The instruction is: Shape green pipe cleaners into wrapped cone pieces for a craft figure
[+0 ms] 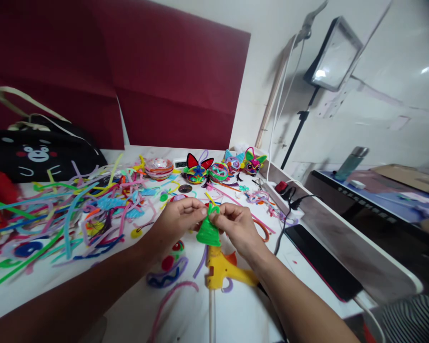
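Between both hands is a bright green pipe-cleaner piece (209, 232), wide at its bottom and narrowing to a small loop at the top. My left hand (182, 216) pinches its upper left side with thumb and forefinger. From the other side, my right hand (238, 226) pinches it near the top. Just below lies a yellow hot glue gun (218, 270) with a glue stick trailing toward me. Left of it rest a purple and blue curved pipe-cleaner piece (168, 274) and a red pom-pom (168, 262).
Loose pipe cleaners (103, 205) heap across the left side. Decorated balls with ears (196, 172) stand at the back beside stacked bowls (159, 167). A phone (323, 262) lies right, near a power strip (284, 200) and cables. A black bag (39, 152) sits far left.
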